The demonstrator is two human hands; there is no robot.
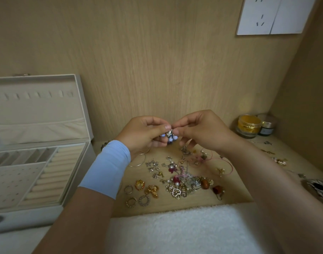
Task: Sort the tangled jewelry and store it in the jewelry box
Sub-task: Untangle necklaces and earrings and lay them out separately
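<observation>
Both hands are raised above the wooden desk (236,191), meeting at a small silver piece with pale blue and purple beads (169,137). My left hand (146,133) pinches it from the left, and my right hand (199,132) pinches it from the right with thumb and forefinger. Below them lies a tangled heap of jewelry (184,177): pearls, heart charms, red beads, pink cord. Several rings (138,192) sit at its left. The white jewelry box (75,173) stands open at the left, its ring rolls and compartments showing nothing inside.
A white fluffy towel (177,230) covers the near edge. Two small jars (248,126) stand at the back right corner. More loose pieces (278,160) lie along the right, near a patterned item (320,189). A thin hoop (138,162) lies under my left wrist. Wooden walls close in behind and right.
</observation>
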